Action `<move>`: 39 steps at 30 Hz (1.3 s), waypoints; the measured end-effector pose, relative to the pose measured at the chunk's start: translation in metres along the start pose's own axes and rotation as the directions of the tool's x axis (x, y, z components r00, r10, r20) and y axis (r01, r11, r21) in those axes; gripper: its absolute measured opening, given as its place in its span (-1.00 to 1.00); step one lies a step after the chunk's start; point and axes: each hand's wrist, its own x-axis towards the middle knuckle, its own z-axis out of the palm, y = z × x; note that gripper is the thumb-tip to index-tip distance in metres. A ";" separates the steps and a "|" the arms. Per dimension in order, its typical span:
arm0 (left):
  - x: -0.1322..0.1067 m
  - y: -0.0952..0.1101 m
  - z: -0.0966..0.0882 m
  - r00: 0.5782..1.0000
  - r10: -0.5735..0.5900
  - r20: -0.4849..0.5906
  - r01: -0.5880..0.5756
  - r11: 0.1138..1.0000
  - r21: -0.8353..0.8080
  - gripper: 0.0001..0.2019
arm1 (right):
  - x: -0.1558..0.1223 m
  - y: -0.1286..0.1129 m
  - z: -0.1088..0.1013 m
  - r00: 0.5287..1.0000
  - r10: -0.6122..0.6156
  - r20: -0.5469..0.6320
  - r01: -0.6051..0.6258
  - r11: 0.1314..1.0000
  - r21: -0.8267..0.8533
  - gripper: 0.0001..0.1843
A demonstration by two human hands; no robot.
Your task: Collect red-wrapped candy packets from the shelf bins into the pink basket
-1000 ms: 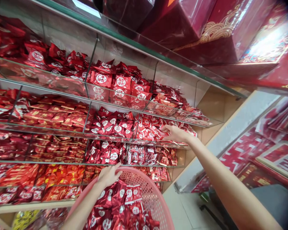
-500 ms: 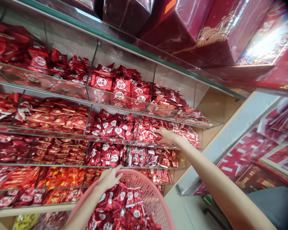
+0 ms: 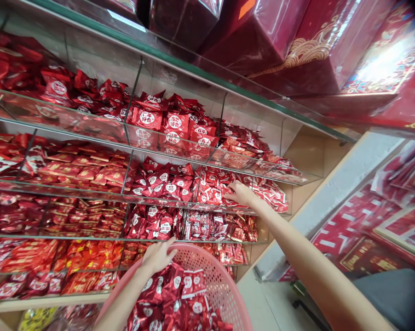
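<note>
My left hand (image 3: 157, 257) is closed over the far rim of a pink perforated plastic basket (image 3: 224, 280), thumb on the inside. Inside that basket lie many small red candy packets (image 3: 173, 280) with white labels. My right hand (image 3: 240, 194) reaches into a shelf compartment of red and white packets (image 3: 207, 188). Its fingers are slightly bent and parted, with the tips at the packets, and nothing shows held between them.
Glass-fronted shelves (image 3: 173, 156) with thin dividers hold rows of red packets (image 3: 147, 118). Large dark red boxes (image 3: 245, 41) stand on the glass shelf above. A pale wall edge (image 3: 359, 174) and more red goods (image 3: 348, 216) are at right, above a tiled floor (image 3: 266, 303).
My right hand has shifted slightly within the same compartment, and its fingers look a little more spread. My left hand and the basket have stayed in place.
</note>
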 end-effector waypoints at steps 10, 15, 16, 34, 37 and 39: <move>0.002 -0.002 0.004 1.000 0.001 -0.010 -0.001 1.000 0.002 -0.46 | -0.002 -0.007 0.004 0.999 -0.049 0.004 0.050 0.996 -0.071 -0.47; 0.000 0.000 0.001 1.000 -0.012 0.016 0.012 1.000 0.000 -0.46 | 0.000 -0.009 0.003 0.993 -0.106 -0.043 0.104 0.994 -0.042 -0.66; 0.000 0.001 0.000 1.000 -0.013 0.017 0.013 1.000 0.002 -0.46 | 0.001 -0.009 0.003 0.993 -0.108 -0.054 0.107 0.994 -0.031 -0.68; 0.000 -0.001 0.003 1.000 0.008 -0.012 -0.008 1.000 0.018 -0.47 | 0.018 -0.039 -0.007 0.885 0.428 0.180 -0.462 0.854 0.239 -0.60; 0.000 -0.001 0.002 1.000 0.002 -0.007 -0.002 1.000 0.016 -0.46 | 0.020 -0.049 -0.004 0.897 0.416 0.147 -0.438 0.880 0.185 -0.47; 0.000 0.000 0.002 1.000 -0.001 -0.003 0.001 1.000 0.020 -0.45 | 0.020 -0.055 -0.003 0.894 0.421 0.152 -0.443 0.883 0.158 -0.39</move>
